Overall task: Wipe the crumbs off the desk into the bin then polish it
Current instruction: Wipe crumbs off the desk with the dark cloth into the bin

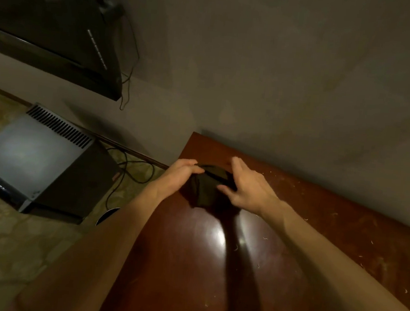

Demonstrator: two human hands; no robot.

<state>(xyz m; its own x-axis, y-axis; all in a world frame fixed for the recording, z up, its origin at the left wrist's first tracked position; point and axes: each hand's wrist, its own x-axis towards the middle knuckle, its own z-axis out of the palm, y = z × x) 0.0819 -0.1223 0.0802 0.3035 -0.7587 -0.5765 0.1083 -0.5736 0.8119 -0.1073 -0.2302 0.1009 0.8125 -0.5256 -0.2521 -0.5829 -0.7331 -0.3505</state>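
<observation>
A dark cloth (204, 189) hangs bunched over the far left part of the glossy reddish-brown desk (188, 266). My left hand (179, 175) pinches its upper left edge. My right hand (248, 187) holds the cloth's right side with thumb underneath and fingers spread above. Small pale crumbs (361, 264) lie scattered across the desk, mostly on its right half and along the wall side. A curved white rim (107, 215) shows on the floor just left of the desk; I cannot tell whether it is the bin.
A grey box-shaped appliance (38, 161) with a vented top stands on the patterned floor to the left, with cables (132, 168) beside it. A dark television (53, 28) hangs on the wall at upper left. The desk's far edge meets the wall (305, 89).
</observation>
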